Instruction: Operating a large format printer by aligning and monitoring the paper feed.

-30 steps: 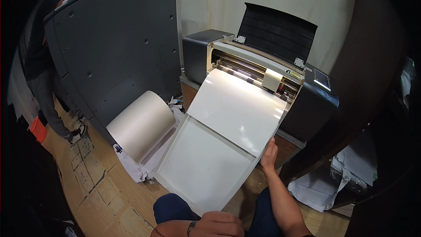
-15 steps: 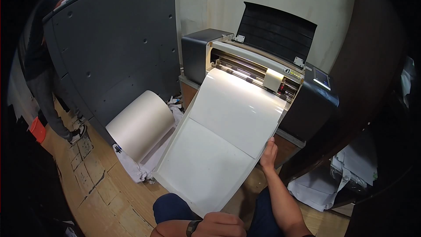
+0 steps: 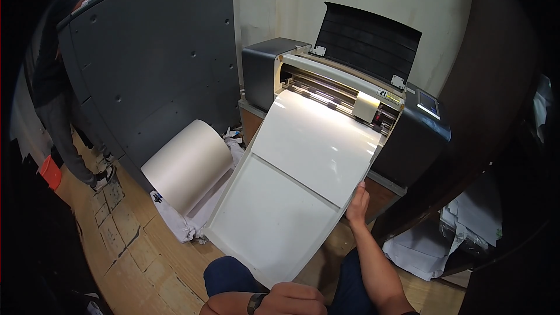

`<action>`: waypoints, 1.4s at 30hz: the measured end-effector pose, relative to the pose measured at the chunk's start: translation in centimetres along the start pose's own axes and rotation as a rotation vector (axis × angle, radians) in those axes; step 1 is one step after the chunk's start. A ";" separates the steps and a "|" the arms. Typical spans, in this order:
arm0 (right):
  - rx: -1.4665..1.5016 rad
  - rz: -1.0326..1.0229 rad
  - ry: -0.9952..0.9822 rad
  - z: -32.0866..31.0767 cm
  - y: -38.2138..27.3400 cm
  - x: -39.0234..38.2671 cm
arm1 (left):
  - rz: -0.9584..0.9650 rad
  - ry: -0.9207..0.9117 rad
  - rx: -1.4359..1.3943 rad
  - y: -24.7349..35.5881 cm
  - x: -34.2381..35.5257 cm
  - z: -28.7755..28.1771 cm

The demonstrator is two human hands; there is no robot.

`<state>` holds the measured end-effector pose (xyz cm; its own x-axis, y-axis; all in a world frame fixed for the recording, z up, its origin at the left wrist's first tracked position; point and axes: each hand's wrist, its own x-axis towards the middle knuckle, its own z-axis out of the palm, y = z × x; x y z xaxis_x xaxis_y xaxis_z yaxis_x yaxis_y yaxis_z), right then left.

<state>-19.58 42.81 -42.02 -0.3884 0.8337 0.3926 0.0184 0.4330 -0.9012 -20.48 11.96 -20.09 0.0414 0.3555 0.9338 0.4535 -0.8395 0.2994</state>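
Observation:
A white sheet (image 3: 318,146) comes out of the cutting plotter (image 3: 335,74) and lies over the upper part of a long white tray (image 3: 280,221) that slopes down toward my knees. A dark gap shows under the sheet's lower edge. My right hand (image 3: 358,205) grips the tray's right rim beside that edge, its fingers partly hidden beneath. Close to my body, at the tray's near end, my left hand (image 3: 294,299) is closed with the knuckles up. Its fingertips are out of sight, and whatever it may hold is hidden. A watch (image 3: 255,303) is on the left wrist.
On the floor left of the tray stands a large pale roll (image 3: 189,166) on crumpled white paper. A tall dark grey cabinet (image 3: 151,58) rises behind it, with another person (image 3: 55,87) beyond. Papers (image 3: 426,245) are piled at the right. The plotter's black lid (image 3: 368,41) is raised.
The sheet's lower edge has lifted off the tray, and the gap under it looks wider and darker. The plotter's carriage has shifted slightly right. Both my hands have stayed in place.

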 end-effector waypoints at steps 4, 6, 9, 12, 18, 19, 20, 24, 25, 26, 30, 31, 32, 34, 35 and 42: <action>-0.008 -0.007 0.003 -0.2 0.1 0.0 | 0.019 0.014 0.007 -0.2 0.2 0.0; -0.028 0.008 -0.025 -0.4 0.2 0.1 | 0.020 0.014 0.015 -0.3 0.1 -0.1; -0.011 -0.009 -0.019 -0.2 -0.1 0.1 | 0.058 -0.008 0.063 -0.5 0.0 -0.2; 0.047 -0.033 0.050 0.3 -0.5 0.0 | 0.000 -0.045 0.042 0.0 1.0 -0.8; 0.006 -0.006 0.016 0.0 0.1 0.1 | 0.011 -0.150 0.056 0.2 1.0 -0.7; 0.006 -0.006 0.015 0.0 0.2 0.1 | 0.031 -0.081 0.054 0.0 0.4 -0.2; 0.013 -0.004 0.010 0.0 0.2 0.1 | 0.050 -0.011 0.053 -0.1 0.1 0.1; 0.022 -0.006 0.026 0.1 0.1 0.1 | 0.032 -0.015 0.054 0.0 0.1 0.1; 0.022 -0.005 0.026 0.2 -0.1 0.0 | 0.028 -0.020 0.059 0.0 0.0 0.0; 0.026 -0.012 0.029 0.2 -0.2 0.0 | 0.024 -0.025 0.065 0.1 0.0 0.0; 0.014 -0.008 0.024 0.0 -0.1 0.0 | -0.040 -0.196 0.075 0.4 1.4 -1.0; 0.016 -0.009 0.023 0.1 0.0 0.0 | 0.002 -0.099 0.080 0.1 0.6 -0.3; 0.007 -0.013 0.022 0.1 0.0 0.1 | 0.044 -0.002 0.084 -0.1 0.1 0.1; -0.009 -0.014 0.026 0.0 0.1 0.1 | 0.014 -0.083 0.089 0.2 1.3 -0.9; 0.001 -0.010 0.032 -0.1 0.1 0.1 | -0.016 -0.165 0.098 0.3 1.7 -1.2; -0.008 -0.016 0.005 -0.1 0.0 0.1 | 0.038 0.009 0.074 -0.4 -0.1 0.1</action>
<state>-19.52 42.87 -41.94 -0.3842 0.8283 0.4079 0.0196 0.4490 -0.8933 -20.57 12.36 -20.32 0.0516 0.3201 0.9460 0.5159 -0.8196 0.2492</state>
